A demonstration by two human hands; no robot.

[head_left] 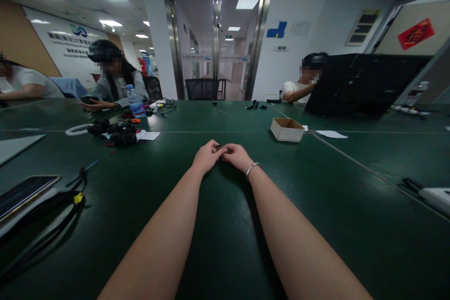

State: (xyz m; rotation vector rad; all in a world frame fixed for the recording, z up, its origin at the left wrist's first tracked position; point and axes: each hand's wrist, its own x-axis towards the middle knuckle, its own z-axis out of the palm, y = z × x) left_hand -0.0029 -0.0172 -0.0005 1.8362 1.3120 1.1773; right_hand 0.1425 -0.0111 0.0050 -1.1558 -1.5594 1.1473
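A wide dark green table [225, 243] fills most of the room in front of the person, with glass double doors [217, 40] in the far wall behind it. Two bare forearms stretch out over the table from the near edge, meeting near its middle. The left hand [206, 155] and right hand [237, 155] are drawn together, fingertips touching, and both pinch a small dark part [219, 147] between them, held just above the tabletop. The part is too small to tell what it is. A silver bracelet [252, 169] circles the right wrist.

At the far right, a large black case [362, 85] stands on the table, with a seated person [298, 86] beside it. At the far left, another seated person [112, 79] leans over a phone, with a water bottle [135, 101] just beside them. A third person's sleeve shows at the left edge.

Well apart from the hands, to the right and farther back, sits an open cardboard box [287, 129]. To the left lies a heap of black parts [116, 133] on white paper. Near the left edge, a phone [24, 190] rests beside black cables [70, 187].
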